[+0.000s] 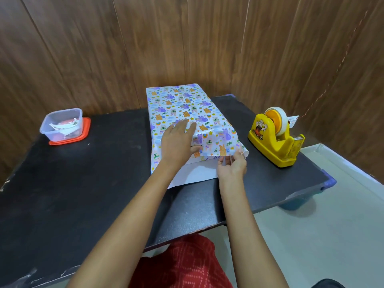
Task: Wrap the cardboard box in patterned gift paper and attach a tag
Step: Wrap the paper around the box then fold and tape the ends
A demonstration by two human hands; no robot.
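The box [182, 109] lies lengthwise on the black table [83, 183], covered in white gift paper printed with purple and orange animals. My left hand [178, 140] presses flat on its near top, fingers straight, thumb over the near edge. My right hand [231, 164] pinches the near right corner of the paper's open end flap [216, 152]. The paper's white underside [195, 173] spreads on the table in front of the box. The cardboard itself is hidden.
A yellow tape dispenser [276, 138] with a tape roll stands right of the box. A clear plastic tub [61, 123] with paper scraps sits on a red lid at the far left. Wooden wall panels rise behind the table. The table's right edge ends near the dispenser.
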